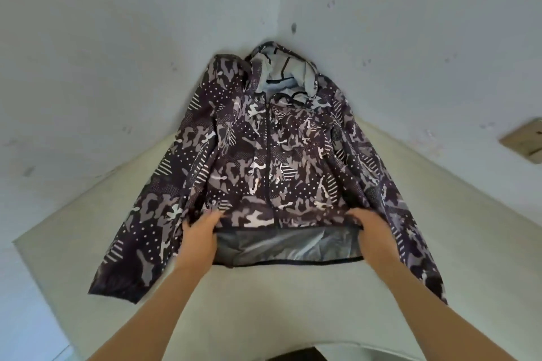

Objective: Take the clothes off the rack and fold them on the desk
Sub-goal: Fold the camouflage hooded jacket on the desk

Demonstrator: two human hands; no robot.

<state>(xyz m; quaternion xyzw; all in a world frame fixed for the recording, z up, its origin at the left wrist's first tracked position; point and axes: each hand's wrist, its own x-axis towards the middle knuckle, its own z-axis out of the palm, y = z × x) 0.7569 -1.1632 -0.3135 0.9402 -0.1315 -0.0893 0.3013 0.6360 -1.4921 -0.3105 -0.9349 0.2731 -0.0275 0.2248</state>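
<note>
two grips pinch the front hem of the camo jacket (264, 155), left grip (202, 231) and right grip (372, 231) near its two ends, raising it off the grey lining (281, 246) between them. beyond them the jacket lies zipped on the tabletop (278, 302), hood (281, 73) farthest away.

Jacket (234, 161): camouflage print in black, dark purple, grey and white, broken by patches of white dots and white diagonal stripes; zip (267, 155) dark. Lining (281, 246) (exposed at the lifted hem) plain silver-grey; hood interior (293, 73) pale grey with dark lines. Table (264, 308) cream; walls (117, 38) pale blue-grey.
</note>
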